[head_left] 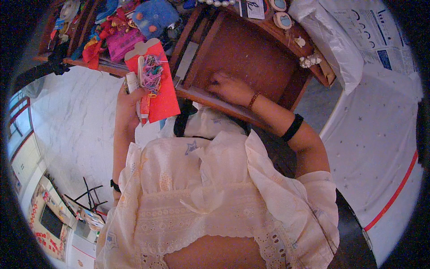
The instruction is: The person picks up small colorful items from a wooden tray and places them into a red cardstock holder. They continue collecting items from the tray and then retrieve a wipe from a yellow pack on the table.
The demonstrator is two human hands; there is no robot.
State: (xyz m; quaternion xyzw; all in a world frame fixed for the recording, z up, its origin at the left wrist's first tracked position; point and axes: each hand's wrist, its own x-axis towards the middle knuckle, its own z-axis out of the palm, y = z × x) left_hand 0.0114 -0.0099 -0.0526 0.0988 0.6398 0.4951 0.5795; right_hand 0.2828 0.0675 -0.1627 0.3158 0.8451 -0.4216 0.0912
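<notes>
My left hand (129,101) grips a red paper envelope (164,97), together with a white tube-like item (132,81) and other slim items. A tangle of colourful elastic bands (153,74) lies against the envelope. Inside a pulled-out wooden drawer (248,57), my right hand (225,84) is low near the front board, its fingers blurred, so I cannot tell whether they hold anything. A beaded bracelet and a black band are on the right arm.
Left of the drawer, another compartment holds a blue fuzzy pouch (156,16), a magenta pouch (124,42) and red cloth items. White beads (218,2), round cases (283,20) and a white hair ornament (309,61) lie along the wooden edge. Star-patterned fabric (362,134) spreads at right.
</notes>
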